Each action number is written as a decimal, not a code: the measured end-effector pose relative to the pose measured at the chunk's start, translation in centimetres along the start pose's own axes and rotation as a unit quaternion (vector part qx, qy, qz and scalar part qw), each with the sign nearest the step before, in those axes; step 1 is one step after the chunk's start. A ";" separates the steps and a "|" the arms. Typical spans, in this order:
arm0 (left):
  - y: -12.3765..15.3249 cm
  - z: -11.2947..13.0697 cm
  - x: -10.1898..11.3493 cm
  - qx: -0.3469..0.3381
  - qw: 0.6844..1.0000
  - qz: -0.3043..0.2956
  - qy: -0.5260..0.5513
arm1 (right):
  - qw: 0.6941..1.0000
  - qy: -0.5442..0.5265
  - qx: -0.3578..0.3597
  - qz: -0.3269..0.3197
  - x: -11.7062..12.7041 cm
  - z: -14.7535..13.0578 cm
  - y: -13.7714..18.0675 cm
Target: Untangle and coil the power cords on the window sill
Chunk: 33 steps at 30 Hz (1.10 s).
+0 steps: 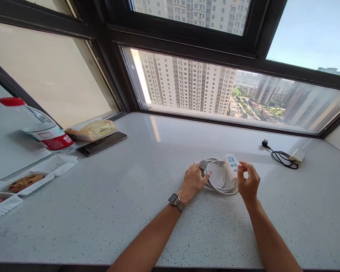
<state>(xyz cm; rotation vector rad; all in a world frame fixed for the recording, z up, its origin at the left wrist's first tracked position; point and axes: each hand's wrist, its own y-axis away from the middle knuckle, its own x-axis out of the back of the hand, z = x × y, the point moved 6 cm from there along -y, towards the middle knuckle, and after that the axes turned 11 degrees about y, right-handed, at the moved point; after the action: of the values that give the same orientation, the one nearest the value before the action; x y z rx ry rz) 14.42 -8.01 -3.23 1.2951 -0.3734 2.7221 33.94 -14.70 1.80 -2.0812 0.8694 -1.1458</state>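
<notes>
A white power strip [230, 161] with blue socket faces lies on the speckled countertop [130, 211]. Its pale cord [222, 191] is coiled in loops just to the left of it and below. My left hand [193, 180], with a metal-band watch [176, 201] on the wrist, is closed around the cord's grey plug [203, 164], whose face points up. The thumb rests beside the loops. At the strip's right edge, my right hand [248, 181] pinches the casing between thumb and fingers; part of that edge is hidden behind the fingertips.
Farther right lies a black cable [282, 156] with a plug and a white adapter [297, 155]. On the left are a phone [102, 143], a tissue pack [92, 130], a red-capped bottle [49, 130] and a tray [62, 165] with cookies. Dark-framed windows [187, 36] border the back.
</notes>
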 end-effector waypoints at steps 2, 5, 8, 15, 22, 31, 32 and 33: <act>-0.1 -0.1 -0.1 -0.002 1.000 0.001 0.002 | 0.998 -0.039 0.036 -0.023 -0.2 -1.4 0.6; -0.2 -0.1 -0.2 -0.009 1.000 0.006 0.001 | 0.988 -0.041 0.109 -0.104 -2.0 -4.5 2.5; -0.6 -0.6 -0.2 -0.001 1.000 0.006 -0.010 | 0.971 0.032 0.166 -0.170 -4.1 -7.2 4.6; -0.8 0.4 -0.6 -0.083 0.993 -0.086 0.024 | 0.899 0.224 0.076 -0.368 -6.9 -6.3 5.4; 0.5 2.4 -1.5 -0.151 0.976 -0.153 0.019 | 0.860 0.259 0.036 -0.439 -5.4 -3.3 5.1; 0.6 1.8 -1.5 -0.081 0.985 -0.150 0.036 | 0.849 0.320 0.030 -0.420 -0.4 1.8 6.0; 0.6 1.9 -1.5 -0.079 0.984 -0.153 0.035 | 0.849 0.324 0.028 -0.416 0.4 2.8 6.2; 0.6 1.9 -1.5 -0.076 0.984 -0.155 0.034 | 0.849 0.328 0.024 -0.413 1.2 3.8 6.4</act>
<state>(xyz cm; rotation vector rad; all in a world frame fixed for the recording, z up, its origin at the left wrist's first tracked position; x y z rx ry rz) 16.68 -9.13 -3.35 1.1133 -0.3342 2.4210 36.14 -18.75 -4.14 -2.0648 0.1336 -2.3933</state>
